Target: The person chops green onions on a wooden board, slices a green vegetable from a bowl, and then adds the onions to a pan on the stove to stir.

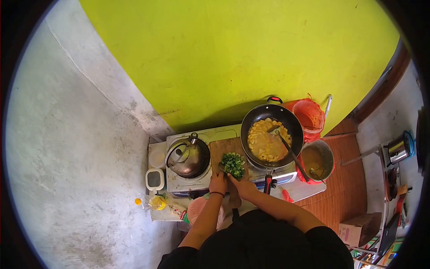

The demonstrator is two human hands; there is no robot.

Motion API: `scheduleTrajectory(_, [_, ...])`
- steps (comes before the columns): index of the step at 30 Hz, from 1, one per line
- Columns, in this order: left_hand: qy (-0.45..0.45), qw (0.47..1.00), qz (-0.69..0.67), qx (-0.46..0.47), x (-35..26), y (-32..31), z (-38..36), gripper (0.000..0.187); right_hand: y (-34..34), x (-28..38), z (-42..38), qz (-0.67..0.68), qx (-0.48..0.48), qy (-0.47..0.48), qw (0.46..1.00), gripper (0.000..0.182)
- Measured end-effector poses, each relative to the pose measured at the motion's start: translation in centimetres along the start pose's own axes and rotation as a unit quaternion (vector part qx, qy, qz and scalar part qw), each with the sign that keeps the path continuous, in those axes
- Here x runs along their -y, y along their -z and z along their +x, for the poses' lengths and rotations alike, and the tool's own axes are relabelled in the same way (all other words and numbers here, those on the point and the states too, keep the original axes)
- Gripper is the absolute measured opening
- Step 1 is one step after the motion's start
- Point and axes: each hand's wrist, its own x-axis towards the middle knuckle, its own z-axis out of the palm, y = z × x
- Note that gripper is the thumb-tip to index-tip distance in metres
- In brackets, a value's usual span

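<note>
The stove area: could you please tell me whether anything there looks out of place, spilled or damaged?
The chopping board looks slightly out of place: it lies on the stove itself, between the kettle and the wok, an odd, possibly warm spot for chopped greens. I can make out no clear spill or breakage.

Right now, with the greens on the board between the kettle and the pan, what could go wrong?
The pan's handle points toward the person, close to the right hand; a bump could slosh the yellowish food. The board is perched on the stove, so a tilt might spill the chopped greens. The metal kettle sits near the left hand and could burn it if hot, which I can't tell.
</note>
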Motion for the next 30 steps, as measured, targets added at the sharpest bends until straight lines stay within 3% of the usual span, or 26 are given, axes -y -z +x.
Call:
scheduleTrajectory(9, [0.012, 0.997, -0.069, -0.025, 1.4, -1.1, 0.4, 0.021, -1.4, -1.3, -0.9, 0.176, -0.042, 0.053, 0.982, 0.077])
scheduleTrajectory(24, [0.079, 0.994, -0.077, -0.005, 0.6, -1.4, 1.3, 0.018, -0.2, 0.0, -0.2, 0.09, 0.012, 0.013, 0.996, 0.085])
scheduleTrajectory(30, [0.047, 0.997, -0.051, -0.038, 0.4, -0.9, -0.1, 0.02, -0.3, -0.2, 0.0, 0.028, -0.004, 0.032, 0.999, 0.083])
